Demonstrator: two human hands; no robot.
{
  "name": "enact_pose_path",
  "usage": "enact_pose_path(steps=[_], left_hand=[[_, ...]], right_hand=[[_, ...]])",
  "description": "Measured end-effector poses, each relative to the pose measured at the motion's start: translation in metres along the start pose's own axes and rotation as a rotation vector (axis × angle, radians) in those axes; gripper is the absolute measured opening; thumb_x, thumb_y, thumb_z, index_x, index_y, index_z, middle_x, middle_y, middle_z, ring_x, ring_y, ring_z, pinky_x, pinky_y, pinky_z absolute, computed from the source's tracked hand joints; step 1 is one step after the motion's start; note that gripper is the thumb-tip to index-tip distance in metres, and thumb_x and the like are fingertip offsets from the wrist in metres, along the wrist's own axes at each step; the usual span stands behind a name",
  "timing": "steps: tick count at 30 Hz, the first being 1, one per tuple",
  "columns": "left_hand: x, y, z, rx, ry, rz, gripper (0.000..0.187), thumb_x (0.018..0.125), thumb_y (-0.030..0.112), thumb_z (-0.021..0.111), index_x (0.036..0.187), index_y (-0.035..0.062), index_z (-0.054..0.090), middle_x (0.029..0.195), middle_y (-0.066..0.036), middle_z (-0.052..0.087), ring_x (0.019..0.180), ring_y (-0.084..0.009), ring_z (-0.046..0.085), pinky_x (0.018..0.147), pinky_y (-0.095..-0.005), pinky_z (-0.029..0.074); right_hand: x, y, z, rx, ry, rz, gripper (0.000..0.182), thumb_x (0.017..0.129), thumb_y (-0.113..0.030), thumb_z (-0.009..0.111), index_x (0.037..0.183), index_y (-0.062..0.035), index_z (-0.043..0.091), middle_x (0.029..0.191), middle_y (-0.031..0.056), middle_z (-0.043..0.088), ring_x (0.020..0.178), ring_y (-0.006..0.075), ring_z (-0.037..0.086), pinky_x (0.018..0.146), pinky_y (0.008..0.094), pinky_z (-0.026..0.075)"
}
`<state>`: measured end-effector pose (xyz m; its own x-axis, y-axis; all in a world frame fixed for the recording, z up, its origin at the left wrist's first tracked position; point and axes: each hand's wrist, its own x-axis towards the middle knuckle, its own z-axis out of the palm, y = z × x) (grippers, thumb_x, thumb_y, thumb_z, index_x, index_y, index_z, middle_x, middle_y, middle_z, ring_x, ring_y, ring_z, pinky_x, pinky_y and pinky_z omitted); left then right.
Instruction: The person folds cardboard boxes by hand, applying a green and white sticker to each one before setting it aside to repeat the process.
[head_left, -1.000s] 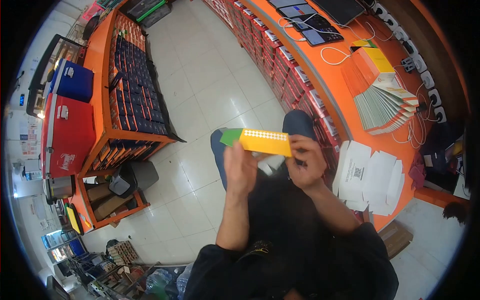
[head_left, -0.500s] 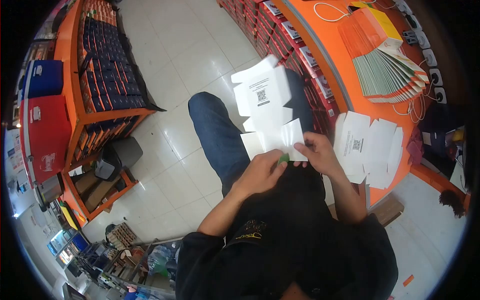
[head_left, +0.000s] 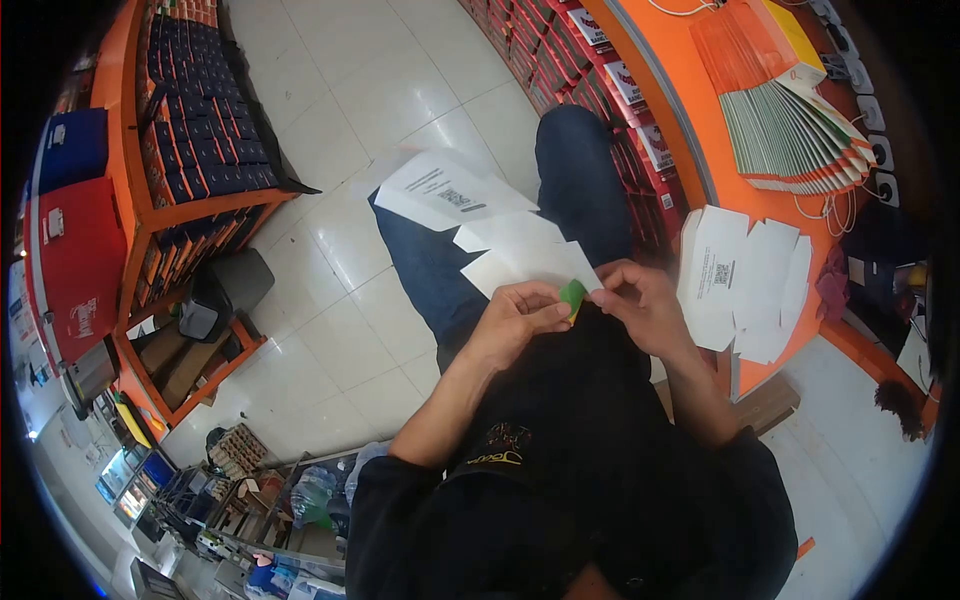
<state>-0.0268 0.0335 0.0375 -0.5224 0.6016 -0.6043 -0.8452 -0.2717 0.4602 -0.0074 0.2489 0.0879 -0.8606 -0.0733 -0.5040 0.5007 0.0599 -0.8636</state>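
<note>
A flat, die-cut white box blank (head_left: 520, 260) with folding flaps and a printed QR code lies across my lap, tilted toward the left knee. My left hand (head_left: 518, 318) is closed at its near edge, with a small green and yellow piece (head_left: 573, 296) showing at the fingertips. Opposite it, my right hand (head_left: 637, 302) pinches the near right corner of the blank between thumb and fingers. The fingertips of both hands are close together there. The blank's far end is blurred by motion.
More white box blanks (head_left: 741, 290) lie stacked on the orange table (head_left: 705, 120) to my right. Beyond them sits a fanned row of paper bags (head_left: 790, 135). Red boxes (head_left: 610, 85) line the table's side. An orange shelf (head_left: 215, 205) of dark boxes stands left.
The blank has swung left, its far end moving from between the knees to over the left knee. My right hand has shifted slightly right, and more of the green piece shows.
</note>
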Motion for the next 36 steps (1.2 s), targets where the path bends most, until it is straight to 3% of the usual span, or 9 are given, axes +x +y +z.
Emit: enact_pose_path(steps=[13,16,18,24,26,27,32,33,36], left_hand=[[0.0,0.001,-0.006,-0.09,-0.009,-0.067,0.011,0.092,0.011,0.07,0.097,0.0019,0.067,0.095,-0.006,0.068,0.086,-0.0131,0.066,0.08,-0.0283,0.057],[0.0,0.001,-0.003,-0.109,-0.013,-0.051,0.01,0.093,0.009,0.069,0.098,0.0023,0.065,0.095,-0.006,0.068,0.088,-0.0134,0.066,0.081,-0.0289,0.057],[0.0,0.0,0.005,-0.123,-0.015,-0.033,0.008,0.093,0.008,0.069,0.098,0.0026,0.064,0.094,-0.006,0.068,0.089,-0.0136,0.066,0.082,-0.0292,0.056],[-0.006,0.03,0.044,0.26,0.099,0.464,0.012,0.09,-0.002,0.068,0.1,-0.0024,0.062,0.118,-0.014,0.062,0.093,-0.0174,0.067,0.076,-0.0298,0.06],[-0.01,0.061,0.059,0.808,0.344,0.929,0.028,0.084,-0.004,0.071,0.11,-0.0001,0.062,0.127,-0.018,0.057,0.083,-0.0187,0.068,0.066,-0.0286,0.058],[-0.011,0.075,0.062,0.813,0.344,0.93,0.028,0.084,-0.004,0.071,0.11,-0.0001,0.062,0.127,-0.018,0.057,0.083,-0.0187,0.068,0.066,-0.0286,0.058],[0.002,0.103,0.048,1.333,-0.061,0.818,0.019,0.084,0.002,0.071,0.103,0.0035,0.069,0.093,-0.014,0.067,0.06,-0.0205,0.065,0.053,-0.0288,0.049],[0.001,0.104,0.055,1.297,-0.049,0.76,0.009,0.086,0.004,0.069,0.095,-0.0002,0.07,0.078,-0.013,0.066,0.057,-0.0193,0.062,0.051,-0.0294,0.047],[0.004,0.095,0.053,1.196,-0.03,0.662,0.011,0.087,0.003,0.068,0.096,-0.0015,0.069,0.077,-0.013,0.066,0.054,-0.0187,0.061,0.051,-0.0293,0.046]], right_hand=[[0.009,0.027,-0.013,0.222,-0.2,0.173,0.02,0.095,-0.014,0.066,0.101,0.0046,0.068,0.097,0.0033,0.064,0.084,0.0089,0.058,0.073,0.0248,0.047],[0.006,0.026,-0.008,0.561,-0.096,0.281,0.021,0.096,-0.015,0.065,0.106,0.004,0.066,0.094,0.0035,0.065,0.084,0.0092,0.058,0.073,0.0244,0.047],[0.006,0.025,-0.001,0.431,-0.009,0.194,0.02,0.097,-0.014,0.064,0.106,0.0033,0.066,0.094,0.0039,0.066,0.083,0.0093,0.058,0.073,0.0241,0.047],[0.011,0.003,0.011,0.214,0.161,-0.147,0.014,0.097,-0.01,0.061,0.1,0.0034,0.065,0.097,0.004,0.063,0.077,0.0085,0.057,0.072,0.0214,0.045],[0.01,-0.012,0.005,0.185,0.18,-0.273,0.013,0.097,-0.008,0.06,0.097,0.004,0.064,0.097,0.0037,0.061,0.075,0.0081,0.056,0.071,0.0205,0.044],[0.011,-0.02,-0.004,0.026,0.063,-0.304,0.011,0.097,-0.006,0.059,0.097,0.0049,0.062,0.097,0.0042,0.06,0.077,0.0079,0.055,0.072,0.0205,0.044],[0.013,-0.045,-0.012,-0.182,-0.099,-0.337,0.009,0.097,-0.001,0.056,0.101,0.006,0.06,0.099,0.0061,0.057,0.085,0.0076,0.053,0.074,0.0214,0.043],[0.015,-0.041,-0.009,-0.052,-0.092,-0.342,0.009,0.097,-0.001,0.055,0.102,0.006,0.059,0.099,0.0062,0.057,0.086,0.0075,0.052,0.076,0.0219,0.044],[0.016,-0.031,-0.005,0.029,-0.075,-0.345,0.011,0.098,-0.003,0.054,0.103,0.0061,0.059,0.097,0.0051,0.056,0.089,0.0068,0.051,0.077,0.0219,0.043]])
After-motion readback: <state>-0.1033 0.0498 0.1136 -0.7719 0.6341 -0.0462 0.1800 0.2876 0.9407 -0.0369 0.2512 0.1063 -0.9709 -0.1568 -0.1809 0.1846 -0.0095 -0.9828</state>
